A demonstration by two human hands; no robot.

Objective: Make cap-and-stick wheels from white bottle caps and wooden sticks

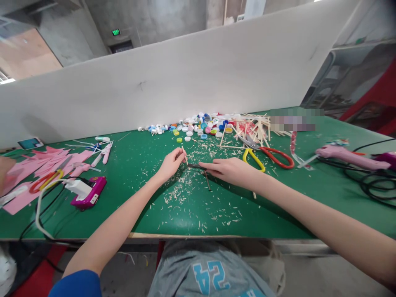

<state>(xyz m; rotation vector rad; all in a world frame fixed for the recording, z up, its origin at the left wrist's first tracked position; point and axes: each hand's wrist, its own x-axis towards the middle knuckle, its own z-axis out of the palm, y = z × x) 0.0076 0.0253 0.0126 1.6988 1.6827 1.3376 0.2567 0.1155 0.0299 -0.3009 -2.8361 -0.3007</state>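
My left hand (171, 164) is closed, pinching a short, thin wooden stick (185, 153) held nearly upright over the green table (133, 218). Closed round a small dark knife (194, 166), my right hand (230, 170) has its index finger stretched along the tool. The blade's tip meets the stick or lies just beside its lower end. Beneath both hands, pale wood shavings (177, 192) are scattered. A thin dark rod with a small head (208, 181), like a nail, lies below my right fingers.
Bottle caps (204, 123) and wooden sticks (262, 128) lie along the white partition (161, 90). Scissors with red handles (280, 157) and a pink glue gun (352, 156) are on the right. Pink sheets (52, 161), a purple power strip (93, 194) and another person's hand (4, 169) are left.
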